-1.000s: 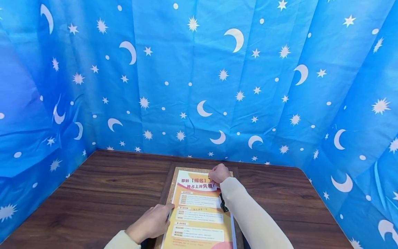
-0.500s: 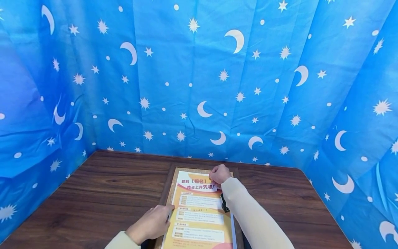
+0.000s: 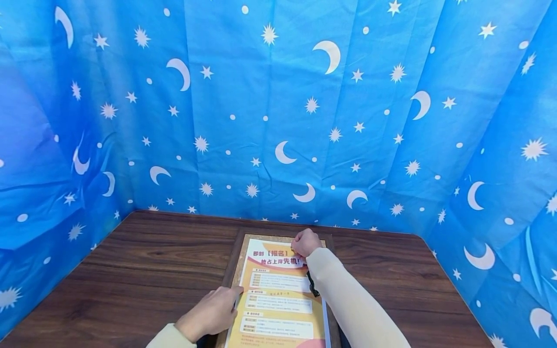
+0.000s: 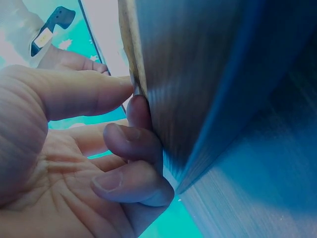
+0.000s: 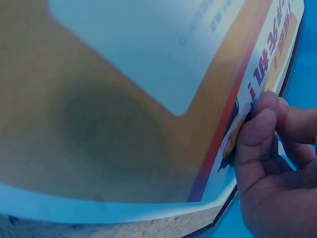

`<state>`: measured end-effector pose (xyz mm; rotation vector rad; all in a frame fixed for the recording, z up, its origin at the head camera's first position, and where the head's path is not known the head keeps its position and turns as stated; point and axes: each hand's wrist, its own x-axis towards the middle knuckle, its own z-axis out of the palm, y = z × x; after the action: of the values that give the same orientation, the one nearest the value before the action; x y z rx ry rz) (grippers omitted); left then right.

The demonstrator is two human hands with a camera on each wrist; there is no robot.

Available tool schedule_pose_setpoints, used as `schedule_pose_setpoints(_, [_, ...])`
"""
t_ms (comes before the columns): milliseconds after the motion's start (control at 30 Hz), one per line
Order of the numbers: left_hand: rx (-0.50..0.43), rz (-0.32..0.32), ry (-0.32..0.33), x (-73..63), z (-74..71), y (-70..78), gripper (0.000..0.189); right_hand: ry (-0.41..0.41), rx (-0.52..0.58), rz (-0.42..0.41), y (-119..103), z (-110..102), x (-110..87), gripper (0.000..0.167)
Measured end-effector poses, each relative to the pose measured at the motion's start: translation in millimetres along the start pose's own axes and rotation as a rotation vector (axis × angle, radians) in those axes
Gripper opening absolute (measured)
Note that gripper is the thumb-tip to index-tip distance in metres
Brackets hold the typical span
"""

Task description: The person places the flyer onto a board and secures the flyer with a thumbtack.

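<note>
A printed yellow, white and pink poster (image 3: pixel 278 285) lies on a cork board (image 3: pixel 241 280) with a dark wooden frame. At its left edge, my left hand (image 3: pixel 213 311) rests with curled fingers. The left wrist view shows thumb and index finger meeting over a small pale tip at the cork's edge; whether that is paper I cannot tell. My right hand (image 3: pixel 306 243) is at the poster's upper right. In the right wrist view its thumb and index fingertips (image 5: pixel 267 116) pinch something tiny against the poster, mostly hidden, beside a dark and orange figure (image 5: pixel 233 141).
The board lies on a dark wood-grain table (image 3: pixel 152 270). A blue curtain (image 3: pixel 243 96) with white moons and stars encloses the back and both sides. A dark band (image 3: pixel 312 284) is on the right wrist.
</note>
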<state>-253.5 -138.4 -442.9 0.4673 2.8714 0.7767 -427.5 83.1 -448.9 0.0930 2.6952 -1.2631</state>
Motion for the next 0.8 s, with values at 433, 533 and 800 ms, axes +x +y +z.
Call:
schedule_pose_setpoints(433, [-0.020,0.011,-0.019,0.0,-0.6,0.2,0.041,0.073,-0.105,-0.041,-4.8,3.8,-5.3,0.015])
schedule_pose_setpoints(533, [-0.028,0.008,-0.024,0.6,-0.2,0.4,0.041,0.087,-0.117,-0.037,-5.2,4.2,-5.6,0.016])
schedule_pose_setpoints(800, [-0.040,-0.018,-0.042,0.5,-0.7,2.3,0.040,0.131,-0.150,-0.068,-5.9,9.1,-3.8,0.016])
